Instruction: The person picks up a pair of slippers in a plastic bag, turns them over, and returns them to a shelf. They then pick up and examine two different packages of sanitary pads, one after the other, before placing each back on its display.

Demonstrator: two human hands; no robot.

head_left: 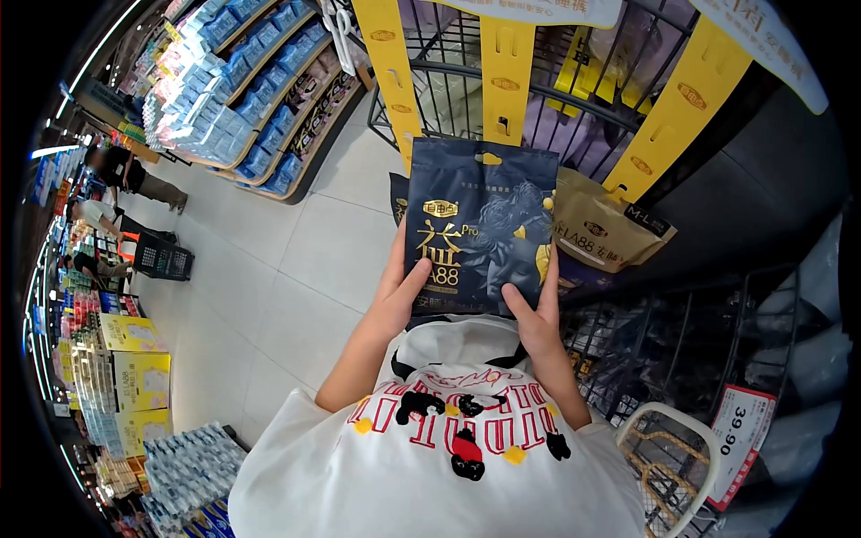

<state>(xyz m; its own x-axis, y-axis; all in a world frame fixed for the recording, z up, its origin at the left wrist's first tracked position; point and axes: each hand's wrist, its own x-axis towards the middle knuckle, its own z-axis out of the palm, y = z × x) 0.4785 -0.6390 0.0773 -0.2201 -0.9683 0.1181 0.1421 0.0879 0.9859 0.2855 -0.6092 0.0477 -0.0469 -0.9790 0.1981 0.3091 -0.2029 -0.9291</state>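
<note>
A dark blue package (480, 224) with gold lettering and a hanging hole at its top is held upright in front of the white shirt. My left hand (395, 285) grips its lower left side, thumb on the front. On the lower right side, my right hand (538, 314) holds it the same way. The fingers behind the package are hidden. Just right of it, a gold-brown package (605, 224) marked M-L sits by the wire rack. Part of another dark package (398, 197) shows behind the held one on the left.
A wire rack (448, 65) with yellow strips stands ahead. Dark wire baskets and a red-and-white price tag (743, 439) are at the right. Curved shelves (256, 90) hold blue packs at upper left. Several people stand far left near a dark shopping basket (163, 257).
</note>
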